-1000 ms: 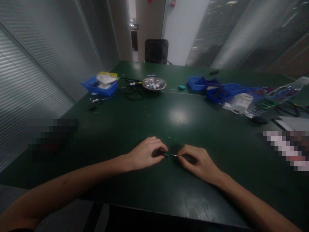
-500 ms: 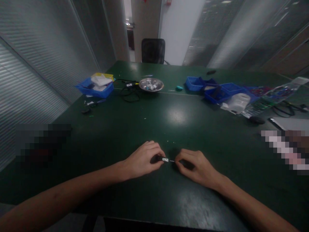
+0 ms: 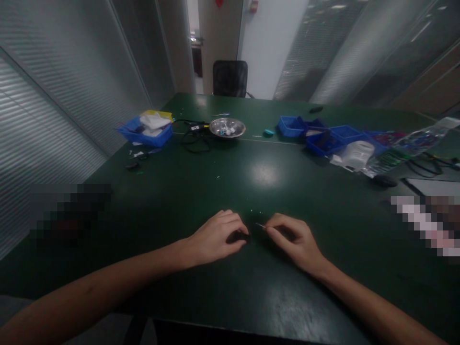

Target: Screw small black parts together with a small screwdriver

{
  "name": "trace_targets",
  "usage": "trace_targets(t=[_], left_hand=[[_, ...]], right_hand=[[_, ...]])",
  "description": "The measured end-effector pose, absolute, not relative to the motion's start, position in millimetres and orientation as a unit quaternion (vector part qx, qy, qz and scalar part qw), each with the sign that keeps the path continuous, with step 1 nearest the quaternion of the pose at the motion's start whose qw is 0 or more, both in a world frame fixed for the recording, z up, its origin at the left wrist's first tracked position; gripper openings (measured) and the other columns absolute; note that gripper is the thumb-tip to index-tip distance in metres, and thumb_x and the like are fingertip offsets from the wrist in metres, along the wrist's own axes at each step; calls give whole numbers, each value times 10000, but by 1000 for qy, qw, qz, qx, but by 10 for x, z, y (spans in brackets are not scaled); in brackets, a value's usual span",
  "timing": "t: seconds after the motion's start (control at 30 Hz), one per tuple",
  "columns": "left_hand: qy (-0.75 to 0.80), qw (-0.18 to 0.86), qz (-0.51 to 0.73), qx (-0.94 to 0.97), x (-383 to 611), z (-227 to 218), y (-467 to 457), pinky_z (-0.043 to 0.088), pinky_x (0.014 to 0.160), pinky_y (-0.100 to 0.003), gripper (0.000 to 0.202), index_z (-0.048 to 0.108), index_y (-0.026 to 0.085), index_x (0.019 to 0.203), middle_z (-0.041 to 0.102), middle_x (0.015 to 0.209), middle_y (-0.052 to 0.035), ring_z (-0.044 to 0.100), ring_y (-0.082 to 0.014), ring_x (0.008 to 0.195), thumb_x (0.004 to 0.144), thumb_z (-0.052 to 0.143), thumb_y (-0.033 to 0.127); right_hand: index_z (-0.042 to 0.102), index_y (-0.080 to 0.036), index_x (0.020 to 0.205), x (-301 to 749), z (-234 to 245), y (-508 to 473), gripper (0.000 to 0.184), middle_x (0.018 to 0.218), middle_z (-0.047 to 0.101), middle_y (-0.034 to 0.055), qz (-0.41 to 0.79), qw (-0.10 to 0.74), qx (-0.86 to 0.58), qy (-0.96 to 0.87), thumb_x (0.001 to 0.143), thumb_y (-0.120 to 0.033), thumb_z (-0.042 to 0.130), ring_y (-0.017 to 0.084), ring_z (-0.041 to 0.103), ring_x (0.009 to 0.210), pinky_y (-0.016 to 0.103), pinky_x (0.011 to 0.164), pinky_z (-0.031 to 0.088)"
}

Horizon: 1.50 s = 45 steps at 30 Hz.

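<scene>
Both my hands rest on the dark green table (image 3: 266, 287) near its front edge. My left hand (image 3: 217, 237) is curled, fingers pinched around a small dark part that is mostly hidden under the fingertips. My right hand (image 3: 293, 242) is closed in a pinch on a thin metal pin (image 3: 260, 225) that points left toward the left hand's fingers. The two hands are a few centimetres apart.
At the back stand a blue bin (image 3: 145, 129) with white and yellow items, a black cable (image 3: 196, 136), a metal bowl (image 3: 227, 127), several blue trays (image 3: 323, 136), a white device (image 3: 355, 154) and plastic bags (image 3: 406, 148). A black chair (image 3: 230, 79) stands beyond the table.
The small part with a pale label that showed between my hands is now covered by the left fingers. The pin's tip has lifted slightly up and away from it.
</scene>
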<state>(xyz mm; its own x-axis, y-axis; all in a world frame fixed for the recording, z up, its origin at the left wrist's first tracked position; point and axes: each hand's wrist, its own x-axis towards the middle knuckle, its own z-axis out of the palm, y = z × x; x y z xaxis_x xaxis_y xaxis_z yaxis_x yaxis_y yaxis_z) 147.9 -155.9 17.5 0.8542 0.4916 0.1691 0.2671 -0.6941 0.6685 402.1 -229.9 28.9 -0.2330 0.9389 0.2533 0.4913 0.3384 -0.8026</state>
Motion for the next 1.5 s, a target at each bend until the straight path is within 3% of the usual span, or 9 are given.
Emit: trace_targets(t=[0.23,0.4,0.5,0.9,1.2,1.5], left_hand=[[201,315,162,913,1463,232,-1568,453,940,-385,163,663,217,1127,681,1114,-62,607,-225,1060,980,634,281],[95,252,136,954,1485,272,-1631,384,1099,-440,183,622,228,1188,595,1456,-94,486,-267,1393,1016,584,276],[70,225,115,965,1494,264,-1655,352,1138,-451,194,602,212,1212,568,1500,-113,431,-262,1465,1029,550,246],[149,156,150,965,1280,194,-1265,401,1118,-453,266,635,170,1258,643,1396,-128,577,-252,1318,1039,503,243],[505,31,170,846,42,-26,147,480,1013,-444,334,624,188,1244,698,1206,-135,648,-301,1125,997,491,370],[646,-24,259,718,-504,-187,450,495,974,-388,331,677,194,1190,733,1147,-114,680,-290,1050,942,553,374]], right_hand=[[710,-205,898,4060,279,-2319,200,825,724,45,272,373,-514,-723,1015,-319,596,200,667,720,311,676,503],[712,-203,884,4072,261,-2328,214,805,714,39,270,393,-539,-695,1016,-329,601,194,655,706,301,656,489],[714,-202,884,4081,251,-2334,207,811,710,36,281,395,-538,-690,1012,-325,609,193,654,717,294,660,484],[720,-202,905,4115,231,-2342,216,823,700,35,302,387,-538,-685,1017,-348,608,191,643,718,300,660,470],[727,-202,899,4113,240,-2356,223,826,702,28,300,374,-538,-693,1014,-348,604,183,646,707,288,650,474],[723,-196,901,4104,259,-2354,223,830,708,34,304,368,-536,-697,1016,-342,599,185,649,717,291,658,475]])
